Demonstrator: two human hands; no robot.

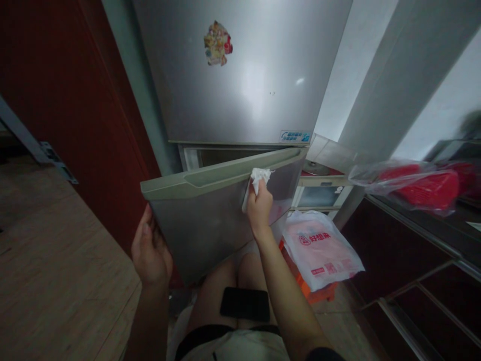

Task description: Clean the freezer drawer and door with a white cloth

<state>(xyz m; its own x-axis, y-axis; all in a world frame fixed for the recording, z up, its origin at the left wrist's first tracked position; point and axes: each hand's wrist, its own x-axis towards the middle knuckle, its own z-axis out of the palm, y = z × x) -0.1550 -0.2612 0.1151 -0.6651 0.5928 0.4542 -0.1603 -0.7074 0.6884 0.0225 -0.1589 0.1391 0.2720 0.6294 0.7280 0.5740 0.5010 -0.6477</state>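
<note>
A lower refrigerator door with a pale green top edge stands ajar, swung out toward me on its left side. My left hand is at the door's free left edge, its fingers partly behind the edge and apart from one another. My right hand is closed on a crumpled white cloth or tissue, held against the door's front near its top edge. Above is the shut silver upper door with a colourful sticker. Most of the inside is hidden behind the lower door.
A black phone lies on my thighs. To the right, a white plastic bag with red print rests on an orange stool. Red items in clear plastic are on the dark counter. A red-brown door stands at left.
</note>
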